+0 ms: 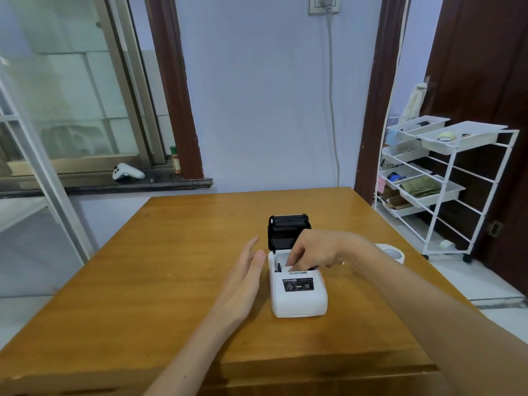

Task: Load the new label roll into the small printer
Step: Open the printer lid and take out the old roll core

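1. Right hand reaches fingers-down into the open bay of the printer; its grip is hidden, state cannot be told.
2. Left hand flat, released, just left of the printer.
3. Lid stands raised at the far side.
4. Label roll lies on the worktop, right of the printer.

White printer (lid open) on table

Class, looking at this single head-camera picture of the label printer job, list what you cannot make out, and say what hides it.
- Printer bay contents: covered by the right hand, head view.
- Label roll: partly behind the right forearm.
- Right fingertips: hidden inside the bay.
- Panel lettering: too small to read.
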